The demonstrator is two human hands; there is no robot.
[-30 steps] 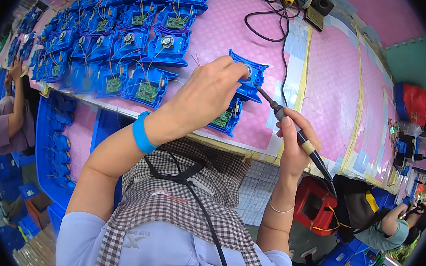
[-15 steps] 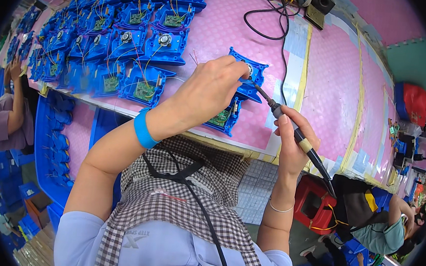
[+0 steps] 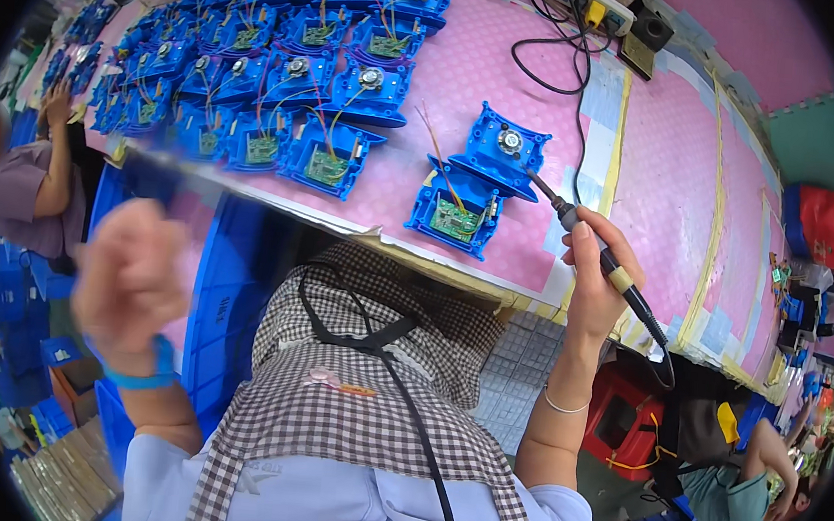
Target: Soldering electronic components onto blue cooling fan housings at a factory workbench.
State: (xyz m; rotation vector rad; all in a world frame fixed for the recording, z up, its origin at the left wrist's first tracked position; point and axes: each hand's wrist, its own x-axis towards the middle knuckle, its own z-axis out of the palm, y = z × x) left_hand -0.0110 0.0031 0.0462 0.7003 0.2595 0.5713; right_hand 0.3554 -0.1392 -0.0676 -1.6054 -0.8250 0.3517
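My right hand is closed round the grip of a soldering iron. The iron's tip reaches the right edge of a blue plastic housing that carries a round silver speaker; I cannot tell if they touch. Just below sits a second blue housing with a green circuit board and thin red and yellow wires standing up from it. Off the bench at the left, my left hand is above a blue bin and smeared by motion, so its fingers cannot be made out.
Rows of similar blue housings with boards and speakers fill the bench's left side. A black cord runs up to a power strip beside an iron stand. Blue bins stand under the bench edge. Another person works at left.
My left hand has left the speaker housing and swung down and left, off the bench. My right hand keeps hold of the soldering iron near the same housing. The whole view has shifted slightly.
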